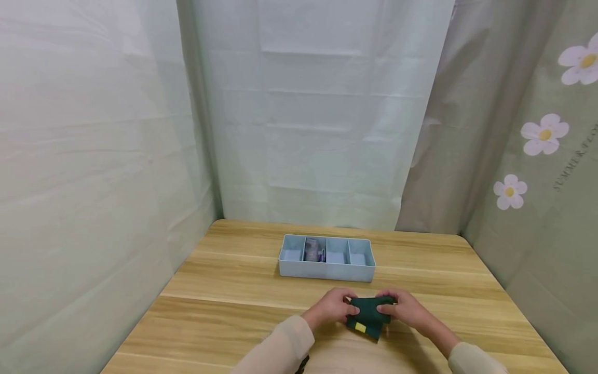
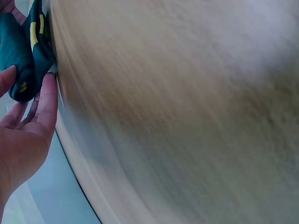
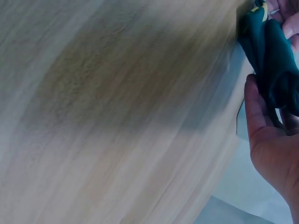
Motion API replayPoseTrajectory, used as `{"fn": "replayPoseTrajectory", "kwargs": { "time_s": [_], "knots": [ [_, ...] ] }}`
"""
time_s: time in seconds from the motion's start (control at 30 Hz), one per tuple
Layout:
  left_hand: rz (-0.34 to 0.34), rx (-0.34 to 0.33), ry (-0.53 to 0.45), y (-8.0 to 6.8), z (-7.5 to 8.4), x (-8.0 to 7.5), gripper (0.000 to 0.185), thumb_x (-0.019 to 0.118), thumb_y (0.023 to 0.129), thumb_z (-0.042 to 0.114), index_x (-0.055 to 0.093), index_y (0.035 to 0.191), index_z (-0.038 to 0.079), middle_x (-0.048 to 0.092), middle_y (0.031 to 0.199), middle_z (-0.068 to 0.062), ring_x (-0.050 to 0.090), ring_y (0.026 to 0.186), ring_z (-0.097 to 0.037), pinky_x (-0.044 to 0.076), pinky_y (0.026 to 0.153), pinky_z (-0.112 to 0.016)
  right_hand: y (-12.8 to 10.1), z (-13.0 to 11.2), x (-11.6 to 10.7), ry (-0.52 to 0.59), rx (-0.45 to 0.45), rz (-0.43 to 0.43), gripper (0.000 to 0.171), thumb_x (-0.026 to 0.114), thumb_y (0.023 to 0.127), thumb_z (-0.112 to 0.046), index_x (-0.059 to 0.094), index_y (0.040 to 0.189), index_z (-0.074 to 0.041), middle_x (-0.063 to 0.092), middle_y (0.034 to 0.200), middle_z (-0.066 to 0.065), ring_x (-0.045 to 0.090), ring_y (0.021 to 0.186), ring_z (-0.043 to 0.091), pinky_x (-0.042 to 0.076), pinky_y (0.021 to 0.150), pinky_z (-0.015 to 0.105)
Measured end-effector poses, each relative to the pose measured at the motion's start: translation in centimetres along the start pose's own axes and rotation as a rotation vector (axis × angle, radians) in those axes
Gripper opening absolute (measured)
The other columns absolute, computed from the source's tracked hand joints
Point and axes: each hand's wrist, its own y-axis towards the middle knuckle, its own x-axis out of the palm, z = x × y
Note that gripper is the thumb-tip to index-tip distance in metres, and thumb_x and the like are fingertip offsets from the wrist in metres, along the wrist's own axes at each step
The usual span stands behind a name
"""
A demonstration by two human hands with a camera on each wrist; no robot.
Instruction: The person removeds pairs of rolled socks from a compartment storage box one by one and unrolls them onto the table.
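Between the two hands is a dark green cloth (image 1: 371, 309) with yellow patches, partly rolled, its lower end hanging loose toward the person. The left hand (image 1: 334, 305) grips one side of the roll, thumb on top. At the other side the right hand (image 1: 405, 308) holds it in the same way. In the left wrist view, the rolled end of the cloth (image 2: 17, 56) sits between thumb and fingers, and yellow strips show on the loose flap. The right wrist view shows the roll's other end (image 3: 279, 70) above the right palm, close over the table.
Beyond the hands, a light blue organizer box (image 1: 327, 270) with several compartments stands on the wooden table (image 1: 224, 311). A rolled greyish-purple item (image 1: 311, 250) lies in its second compartment from the left. Pale curtains (image 1: 317, 130) surround the table at the back and sides.
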Motion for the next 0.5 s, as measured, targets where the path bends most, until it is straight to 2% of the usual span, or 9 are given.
{"fn": "replayPoseTrajectory", "kwargs": {
  "time_s": [0.13, 0.27, 0.37, 0.5],
  "knots": [
    [0.022, 0.049, 0.116, 0.4, -0.3, 0.3, 0.02, 0.074, 0.088, 0.008, 0.071, 0.107, 0.003, 0.065, 0.09, -0.005, 0.059, 0.072, -0.016, 0.056, 0.07, -0.032, 0.0, 0.5, 0.2, -0.203, -0.056, 0.03, 0.031, 0.075, 0.088, -0.016, 0.067, 0.113, 0.001, 0.066, 0.105, 0.01, 0.06, 0.091, 0.023, 0.054, 0.078, 0.039],
    [0.05, 0.108, 0.252, 0.9, -0.5, 0.6, 0.017, 0.076, 0.086, 0.01, 0.074, 0.101, 0.003, 0.067, 0.088, -0.002, 0.055, 0.076, -0.012, 0.05, 0.077, -0.028, -0.3, 0.7, 0.6, -0.434, -0.148, 0.098, 0.033, 0.075, 0.088, -0.021, 0.07, 0.116, -0.004, 0.07, 0.112, 0.01, 0.063, 0.102, 0.029, 0.051, 0.09, 0.049],
    [0.046, 0.123, 0.28, 1.0, -0.5, 0.6, 0.015, 0.076, 0.086, 0.01, 0.074, 0.098, 0.003, 0.066, 0.083, 0.0, 0.054, 0.074, -0.011, 0.049, 0.077, -0.027, -0.7, 0.2, 1.1, -0.533, -0.273, 0.121, 0.035, 0.074, 0.09, -0.02, 0.069, 0.12, -0.003, 0.068, 0.119, 0.012, 0.063, 0.111, 0.035, 0.048, 0.093, 0.056],
    [0.038, 0.124, 0.289, 1.1, -0.4, 0.4, 0.013, 0.075, 0.087, 0.012, 0.074, 0.097, 0.004, 0.065, 0.081, 0.001, 0.053, 0.072, -0.01, 0.048, 0.075, -0.026, -1.1, -0.2, 1.8, -0.7, -0.456, 0.122, 0.035, 0.074, 0.09, -0.019, 0.071, 0.12, -0.003, 0.066, 0.121, 0.012, 0.063, 0.111, 0.032, 0.051, 0.09, 0.052]
  ]
}}
